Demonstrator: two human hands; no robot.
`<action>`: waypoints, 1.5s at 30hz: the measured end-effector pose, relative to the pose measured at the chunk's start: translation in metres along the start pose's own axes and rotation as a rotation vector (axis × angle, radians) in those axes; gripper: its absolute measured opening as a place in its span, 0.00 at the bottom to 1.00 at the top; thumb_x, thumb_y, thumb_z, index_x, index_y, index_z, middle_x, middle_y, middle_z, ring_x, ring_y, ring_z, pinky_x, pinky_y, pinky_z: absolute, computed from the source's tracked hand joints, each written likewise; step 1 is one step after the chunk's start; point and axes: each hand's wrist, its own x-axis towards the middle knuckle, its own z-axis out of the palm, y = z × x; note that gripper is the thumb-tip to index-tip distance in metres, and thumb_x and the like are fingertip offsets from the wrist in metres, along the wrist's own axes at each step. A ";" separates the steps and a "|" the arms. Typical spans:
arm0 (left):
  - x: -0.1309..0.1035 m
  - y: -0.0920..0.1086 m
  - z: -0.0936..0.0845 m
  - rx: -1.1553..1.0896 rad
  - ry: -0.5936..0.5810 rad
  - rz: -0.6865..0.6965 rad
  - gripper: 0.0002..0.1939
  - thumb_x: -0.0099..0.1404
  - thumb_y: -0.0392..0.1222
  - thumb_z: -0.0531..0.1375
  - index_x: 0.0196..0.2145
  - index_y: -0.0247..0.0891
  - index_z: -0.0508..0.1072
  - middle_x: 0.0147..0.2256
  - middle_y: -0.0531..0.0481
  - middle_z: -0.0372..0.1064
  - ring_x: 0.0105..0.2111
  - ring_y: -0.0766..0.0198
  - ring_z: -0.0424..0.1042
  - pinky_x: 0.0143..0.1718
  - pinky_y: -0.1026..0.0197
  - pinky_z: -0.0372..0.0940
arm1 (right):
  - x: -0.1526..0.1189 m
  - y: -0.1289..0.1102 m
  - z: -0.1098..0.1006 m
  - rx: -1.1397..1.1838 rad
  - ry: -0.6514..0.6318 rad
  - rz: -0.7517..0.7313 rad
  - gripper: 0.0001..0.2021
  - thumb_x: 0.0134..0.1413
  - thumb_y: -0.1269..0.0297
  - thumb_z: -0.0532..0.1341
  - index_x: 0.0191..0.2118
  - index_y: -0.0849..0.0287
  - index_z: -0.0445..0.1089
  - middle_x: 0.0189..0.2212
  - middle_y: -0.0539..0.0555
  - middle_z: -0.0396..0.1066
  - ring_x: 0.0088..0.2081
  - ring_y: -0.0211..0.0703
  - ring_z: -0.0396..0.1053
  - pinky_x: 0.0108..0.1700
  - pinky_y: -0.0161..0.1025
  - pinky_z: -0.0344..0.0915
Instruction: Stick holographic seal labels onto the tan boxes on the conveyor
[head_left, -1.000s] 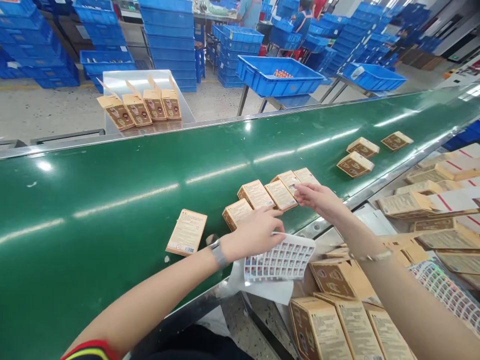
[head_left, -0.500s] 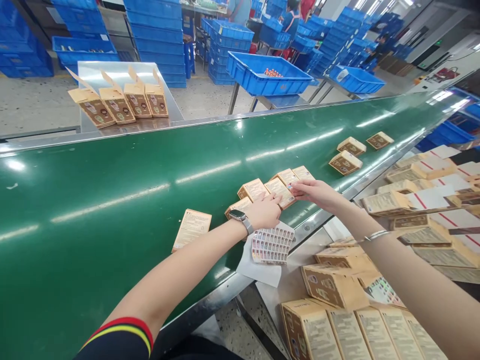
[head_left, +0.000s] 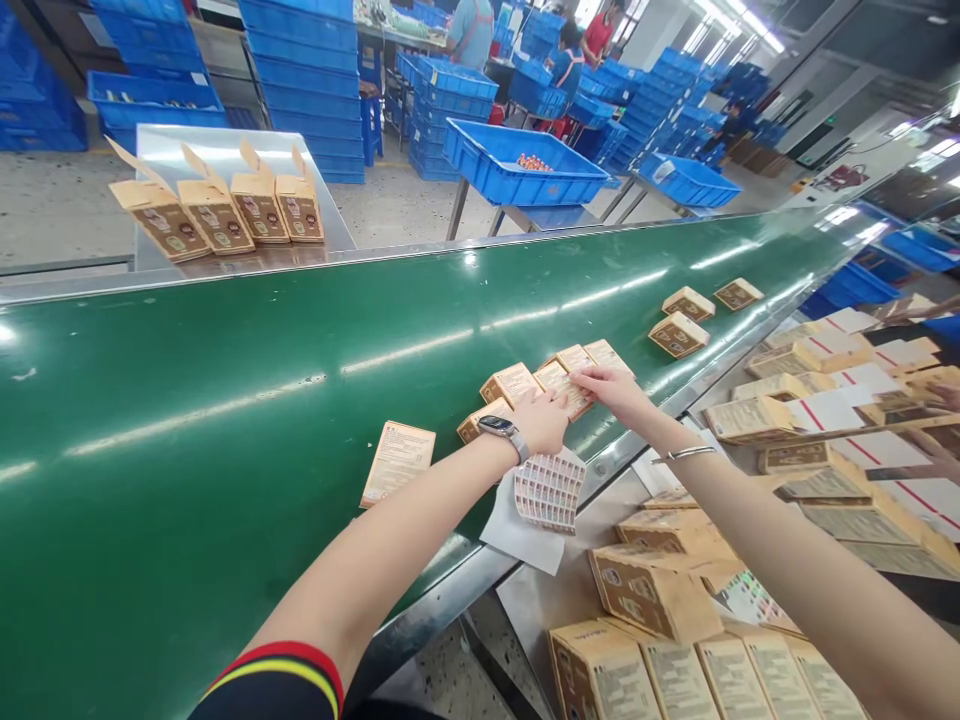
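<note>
On the glossy belt, both hands touch a rectangular cardboard box.

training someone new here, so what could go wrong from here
The printed sheet lies at the edge of the green belt on white paper that juts past it; a brush from the left hand might knock both off. The carton under that hand sits close among other cartons, so pressing could shift them. The lone carton near the left forearm might get bumped.

Grn belt carries ctns: bunch mid, 1 apart L, 3 farther R.
</note>
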 end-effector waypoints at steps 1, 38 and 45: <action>0.002 0.000 0.000 -0.001 -0.006 0.001 0.18 0.63 0.34 0.57 0.49 0.32 0.75 0.64 0.36 0.56 0.64 0.48 0.56 0.65 0.45 0.49 | 0.001 0.002 0.000 -0.027 0.014 -0.009 0.15 0.40 0.51 0.67 0.25 0.59 0.72 0.17 0.45 0.64 0.22 0.35 0.60 0.26 0.34 0.61; -0.192 -0.037 0.059 -1.220 0.560 -0.412 0.17 0.55 0.56 0.65 0.27 0.38 0.73 0.60 0.43 0.64 0.67 0.48 0.53 0.63 0.51 0.53 | 0.018 -0.013 0.072 -0.879 -0.778 -0.669 0.64 0.26 0.71 0.66 0.71 0.70 0.30 0.66 0.74 0.49 0.59 0.66 0.64 0.60 0.54 0.61; -0.331 -0.027 0.051 -0.922 0.820 -0.884 0.18 0.57 0.57 0.60 0.28 0.38 0.71 0.37 0.45 0.75 0.52 0.50 0.69 0.52 0.55 0.61 | -0.034 -0.079 0.207 -0.532 -0.935 -0.953 0.61 0.36 0.64 0.70 0.71 0.65 0.30 0.68 0.74 0.41 0.67 0.63 0.50 0.66 0.57 0.51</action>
